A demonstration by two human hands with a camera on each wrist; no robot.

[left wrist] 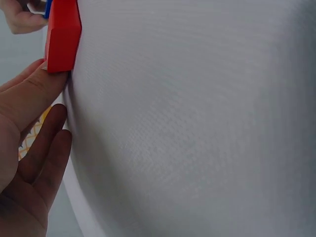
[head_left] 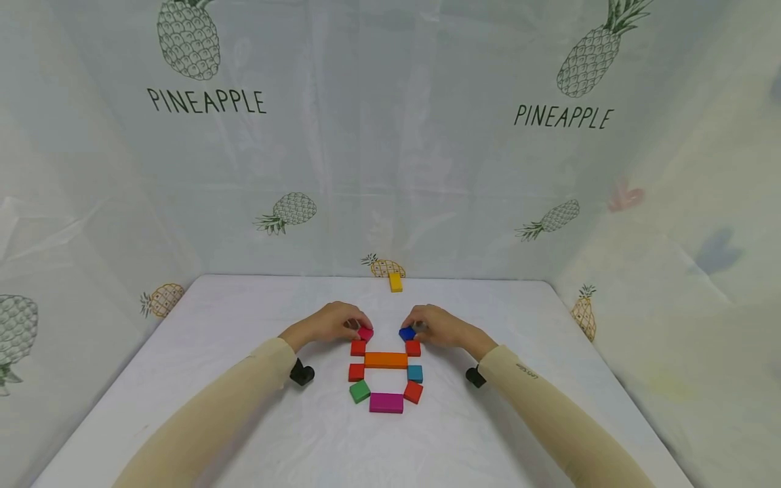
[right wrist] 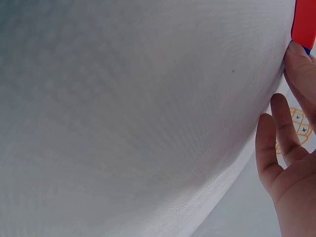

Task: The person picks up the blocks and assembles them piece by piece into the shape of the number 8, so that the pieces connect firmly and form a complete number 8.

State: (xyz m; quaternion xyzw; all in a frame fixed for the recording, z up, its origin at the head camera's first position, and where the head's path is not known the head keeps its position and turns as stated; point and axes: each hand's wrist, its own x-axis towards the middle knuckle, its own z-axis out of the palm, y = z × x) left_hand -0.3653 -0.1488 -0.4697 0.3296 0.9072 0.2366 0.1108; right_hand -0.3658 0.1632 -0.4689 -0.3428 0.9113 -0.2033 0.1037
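At the far-left end of a block outline, my left hand (head_left: pixel 334 322) pinches a pinkish-red block (head_left: pixel 365 333) between thumb and fingers. Opposite it, my right hand (head_left: pixel 442 325) pinches a blue block (head_left: pixel 407 333). Both blocks sit at an angle, right by the red blocks (head_left: pixel 358 348) that stand nearer me. In the left wrist view a red block (left wrist: pixel 64 37) is close beside the thumb, mostly hiding the pinched one. The right wrist view shows the other red block (right wrist: pixel 304 22), with just a sliver of blue behind it at the thumb tip.
Between the sides lies a long orange block (head_left: pixel 386 360). Nearer me are a teal block (head_left: pixel 415 374), a green block (head_left: pixel 360 391), a tilted red block (head_left: pixel 413 392) and a magenta block (head_left: pixel 386 403). A yellow block (head_left: pixel 396 282) stands at the white table's (head_left: pixel 244 434) back edge.
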